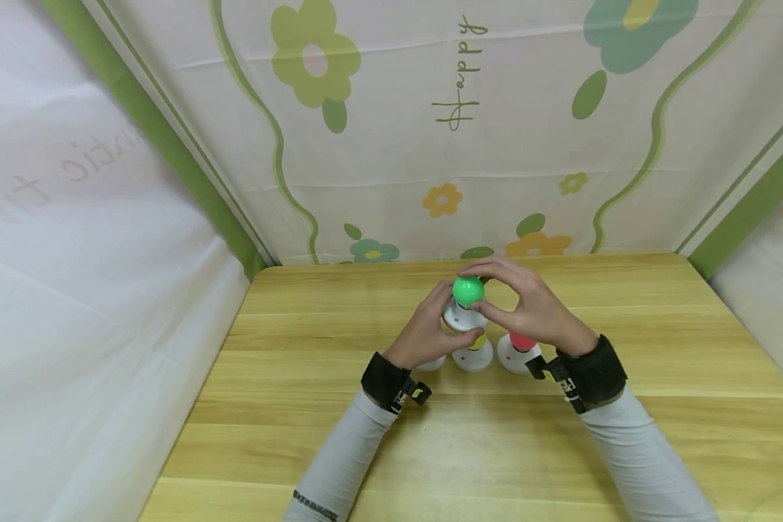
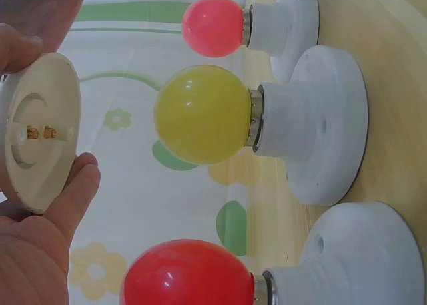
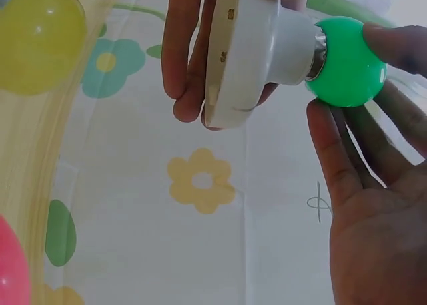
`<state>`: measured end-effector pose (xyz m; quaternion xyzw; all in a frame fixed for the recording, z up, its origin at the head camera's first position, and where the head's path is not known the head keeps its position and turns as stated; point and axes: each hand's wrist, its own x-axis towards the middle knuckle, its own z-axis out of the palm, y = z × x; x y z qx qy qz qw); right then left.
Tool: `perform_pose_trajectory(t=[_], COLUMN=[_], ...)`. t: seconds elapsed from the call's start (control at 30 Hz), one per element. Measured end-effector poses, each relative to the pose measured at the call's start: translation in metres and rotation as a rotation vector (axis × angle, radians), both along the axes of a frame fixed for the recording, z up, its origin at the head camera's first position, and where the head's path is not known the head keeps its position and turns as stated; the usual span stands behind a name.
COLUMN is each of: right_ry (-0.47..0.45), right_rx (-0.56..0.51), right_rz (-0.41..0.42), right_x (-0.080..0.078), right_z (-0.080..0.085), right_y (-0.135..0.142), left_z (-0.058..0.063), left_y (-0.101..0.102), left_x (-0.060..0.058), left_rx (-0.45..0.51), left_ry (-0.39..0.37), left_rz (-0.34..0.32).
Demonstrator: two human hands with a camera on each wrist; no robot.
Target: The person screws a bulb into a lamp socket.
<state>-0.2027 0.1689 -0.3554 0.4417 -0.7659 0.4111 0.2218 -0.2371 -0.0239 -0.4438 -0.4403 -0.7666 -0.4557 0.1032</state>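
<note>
My left hand (image 1: 424,333) grips a white round lamp holder (image 1: 460,317) by its base, lifted above the table. Its underside, with two brass terminals, faces the left wrist camera. A green light bulb (image 3: 348,61) sits in the holder's socket, a strip of its metal cap showing at the mouth. Fingers and thumb of my right hand (image 1: 531,301) pinch the green globe. Below stand more white holders: one carries a yellow bulb (image 2: 203,115), one a red bulb (image 2: 187,278), another a pinkish-red bulb (image 2: 213,26). My hands partly cover these in the head view.
The standing holders form a row on the wooden table (image 1: 267,435). Behind the table's far edge hangs a white curtain (image 1: 378,145) printed with flowers, and a white side curtain (image 1: 72,290) hangs at the left. Both wrists wear black straps with cameras.
</note>
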Motion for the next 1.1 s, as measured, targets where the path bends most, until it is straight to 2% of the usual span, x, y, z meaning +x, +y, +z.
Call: perform_pose_trajectory(t=[0.2, 0.4, 0.5, 0.83, 1.1], right_ry=[-0.013, -0.034, -0.049, -0.079, -0.075], right_rx=[-0.012, 0.011, 0.023, 0.014, 0.028], right_rz=[-0.035, -0.054, -0.045, 0.052, 0.039], right_x=[-0.003, -0.020, -0.024, -0.015, -0.017], right_z=[-0.003, -0.024, -0.029, -0.022, -0.024], right_y=[-0.001, 0.005, 0.007, 0.006, 0.008], left_z=[0.000, 0.000, 0.000, 0.000, 0.000], left_y=[0.000, 0.000, 0.000, 0.000, 0.001], left_x=[0.000, 0.001, 0.001, 0.001, 0.001], left_rx=[0.014, 0.016, 0.017, 0.006, 0.030], left_ry=[-0.007, -0.025, -0.033, -0.012, 0.008], left_rz=[-0.012, -0.015, -0.014, -0.003, -0.022])
